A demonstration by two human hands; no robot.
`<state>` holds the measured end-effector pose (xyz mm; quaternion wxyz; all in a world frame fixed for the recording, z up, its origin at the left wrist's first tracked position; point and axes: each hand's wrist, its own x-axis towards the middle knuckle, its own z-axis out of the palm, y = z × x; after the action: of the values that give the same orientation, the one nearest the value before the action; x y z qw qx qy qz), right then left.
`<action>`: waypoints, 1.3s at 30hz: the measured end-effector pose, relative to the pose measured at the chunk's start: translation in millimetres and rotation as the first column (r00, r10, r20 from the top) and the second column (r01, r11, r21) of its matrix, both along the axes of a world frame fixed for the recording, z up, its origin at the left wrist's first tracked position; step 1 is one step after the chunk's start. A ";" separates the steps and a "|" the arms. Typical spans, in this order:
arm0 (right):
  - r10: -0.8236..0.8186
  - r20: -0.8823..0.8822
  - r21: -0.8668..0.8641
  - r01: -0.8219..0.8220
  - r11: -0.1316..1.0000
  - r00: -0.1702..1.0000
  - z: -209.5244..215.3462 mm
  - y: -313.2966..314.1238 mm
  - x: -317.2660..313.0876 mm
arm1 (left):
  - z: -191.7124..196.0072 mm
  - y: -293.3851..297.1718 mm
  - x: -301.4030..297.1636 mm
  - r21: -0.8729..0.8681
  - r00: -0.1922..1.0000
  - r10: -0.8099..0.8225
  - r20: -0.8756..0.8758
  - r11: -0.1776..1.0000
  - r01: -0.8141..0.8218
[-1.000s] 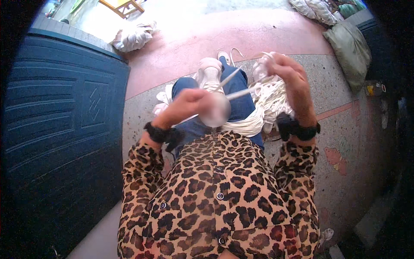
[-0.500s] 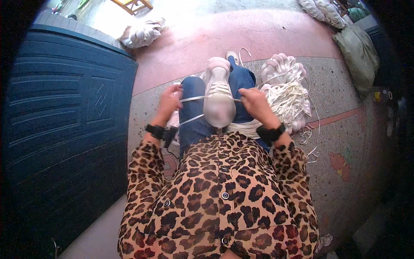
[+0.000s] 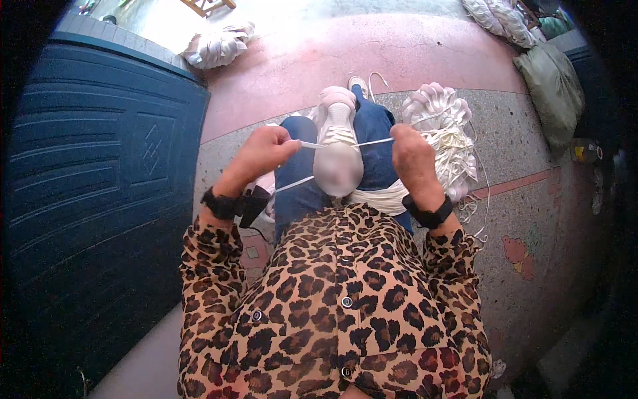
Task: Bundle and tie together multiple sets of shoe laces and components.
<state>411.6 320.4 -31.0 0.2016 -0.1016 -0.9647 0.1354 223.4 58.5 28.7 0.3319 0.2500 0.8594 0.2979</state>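
One white shoe [image 3: 337, 113]: it rested between my thighs, toe pointed away from me; its heel end showed only as a blur. One white lace [image 3: 375, 141]: two strands ran taut from the shoe, one to either side. My left hand [image 3: 271, 147]: narrow, thumb and fingers pinched on the left strand, over my left thigh. My right hand [image 3: 413, 159]: curled closed, holding the right strand over my right thigh. One further pale strand [image 3: 294, 184]: it crossed my left thigh, nearer my body. One hank of white cord [image 3: 379, 197]: it lay across my right thigh, near the right hand. One heap of pale pink and white pieces [image 3: 432, 103]: it sat to my right, a tangle of white laces [image 3: 448, 149] on its nearer part. One blue panelled door [image 3: 100, 179]: it stood at left. One white bundle [image 3: 218, 48]: it lay ahead, near the door. One olive sack [image 3: 551, 83]: it stood far right.
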 end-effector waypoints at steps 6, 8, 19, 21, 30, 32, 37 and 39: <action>-0.232 -0.044 -0.930 0.045 0.365 0.972 8.0 2.1 -3.7 | -20.9 -20.2 -23.5 0.326 0.736 0.097 0.670 0.852 -0.409; -0.267 0.008 -0.991 0.044 0.128 0.964 -36.0 7.1 -1.5 | -63.4 -27.2 -18.8 0.299 0.637 0.175 0.751 0.770 -0.564; 0.021 -0.143 -0.176 -0.046 0.983 0.990 -74.0 -5.5 20.6 | -123.1 -14.9 12.5 0.340 0.773 0.119 -0.623 0.931 0.131; 0.115 -0.107 -0.120 -0.128 0.985 0.988 -67.9 -14.1 15.6 | -124.5 -1.1 20.6 0.297 0.828 0.074 -0.556 0.948 0.115; 0.182 -0.029 -0.335 -0.181 0.925 0.983 -68.1 6.3 3.9 | -121.5 0.4 -12.8 0.245 0.962 0.267 -0.058 0.938 -0.246; 0.095 0.047 -0.738 -0.030 0.674 0.994 -44.6 8.9 7.3 | -81.7 -12.1 -27.0 0.232 0.812 0.381 0.443 0.826 -0.514; 0.276 0.085 -0.754 -0.119 0.645 0.957 -57.8 -4.7 13.8 | -29.9 -25.6 -43.5 0.337 0.614 0.309 0.726 0.619 -0.710; 0.287 0.121 -0.620 -0.153 0.769 0.950 -69.3 -8.9 13.5 | -39.7 -28.0 -40.0 0.367 0.655 0.286 0.700 0.642 -0.673</action>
<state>425.1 311.4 -100.4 0.0388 -0.0601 -0.8917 0.4469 183.4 30.5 -10.9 0.3834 -0.0147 0.6076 0.6954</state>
